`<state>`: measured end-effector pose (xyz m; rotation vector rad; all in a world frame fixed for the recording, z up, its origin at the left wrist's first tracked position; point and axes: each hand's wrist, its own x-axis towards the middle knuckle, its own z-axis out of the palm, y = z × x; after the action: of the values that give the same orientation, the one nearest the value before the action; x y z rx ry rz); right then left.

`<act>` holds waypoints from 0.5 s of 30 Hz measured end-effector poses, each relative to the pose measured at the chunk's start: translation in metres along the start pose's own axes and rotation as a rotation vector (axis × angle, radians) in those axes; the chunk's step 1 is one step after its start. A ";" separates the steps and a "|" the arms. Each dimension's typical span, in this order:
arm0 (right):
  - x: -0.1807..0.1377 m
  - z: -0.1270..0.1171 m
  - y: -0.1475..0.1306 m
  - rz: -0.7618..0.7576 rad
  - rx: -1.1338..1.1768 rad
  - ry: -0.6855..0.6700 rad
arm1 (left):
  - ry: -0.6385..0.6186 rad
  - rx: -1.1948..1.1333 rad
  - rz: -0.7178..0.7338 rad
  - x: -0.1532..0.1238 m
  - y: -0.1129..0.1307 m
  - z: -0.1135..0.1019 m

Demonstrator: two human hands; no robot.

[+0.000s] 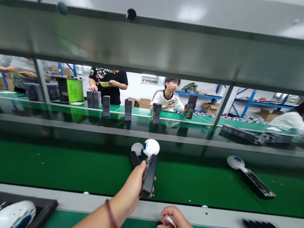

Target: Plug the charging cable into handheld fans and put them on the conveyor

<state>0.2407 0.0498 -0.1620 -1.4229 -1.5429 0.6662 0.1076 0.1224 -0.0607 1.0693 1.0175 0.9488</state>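
Observation:
My left hand [134,188] reaches out over the green conveyor belt [48,159] and grips the dark handle of a handheld device with a round white head [151,163]. The device stands upright above the belt, and a second white head shows just behind it. My right hand [175,227] is closed low at the bench edge, pinching a small white part I cannot make out. A similar device [248,176] lies flat on the belt to the right.
A black tray [29,225] at the left holds white rounded shells. Small black parts [258,227] lie at the lower right. Beyond the belt, several people work at another green line with dark boxes [127,110]. A metal beam [158,41] crosses overhead.

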 end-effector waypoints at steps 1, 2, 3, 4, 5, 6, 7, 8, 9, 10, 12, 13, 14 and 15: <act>0.001 -0.002 0.000 0.014 0.039 0.016 | -0.002 -0.056 -0.009 -0.016 -0.001 -0.004; 0.002 -0.003 -0.001 0.025 0.074 0.030 | -0.002 -0.093 -0.019 -0.031 -0.004 -0.008; 0.002 -0.004 -0.002 0.034 0.106 0.040 | 0.000 -0.129 -0.040 -0.043 -0.007 -0.011; 0.003 -0.006 -0.004 0.041 0.136 0.049 | -0.003 -0.166 -0.078 -0.053 -0.011 -0.014; 0.002 -0.007 -0.005 0.046 0.164 0.057 | -0.012 -0.200 -0.127 -0.061 -0.017 -0.016; 0.002 -0.008 -0.007 0.050 0.189 0.063 | -0.025 -0.233 -0.174 -0.066 -0.024 -0.017; 0.002 -0.010 -0.009 0.055 0.210 0.069 | -0.043 -0.260 -0.209 -0.069 -0.032 -0.017; 0.001 -0.012 -0.011 0.063 0.227 0.077 | -0.064 -0.275 -0.225 -0.070 -0.041 -0.017; 0.000 -0.015 -0.014 0.073 0.237 0.088 | -0.086 -0.275 -0.217 -0.071 -0.051 -0.016; -0.001 -0.018 -0.017 0.077 0.238 0.099 | -0.102 -0.259 -0.188 -0.070 -0.060 -0.016; -0.003 -0.024 -0.026 0.055 0.207 0.081 | -0.104 -0.207 -0.127 -0.069 -0.076 -0.015; -0.005 -0.026 -0.031 0.027 0.180 0.044 | -0.095 -0.165 -0.105 -0.070 -0.080 -0.015; -0.006 -0.028 -0.035 0.002 0.158 -0.005 | -0.082 -0.117 -0.087 -0.071 -0.083 -0.014; -0.006 -0.028 -0.040 -0.009 0.144 -0.047 | -0.070 -0.064 -0.074 -0.072 -0.083 -0.014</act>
<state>0.2460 0.0307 -0.1168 -1.3005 -1.5054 0.7943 0.0853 0.0389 -0.1309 0.9985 0.9567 0.8727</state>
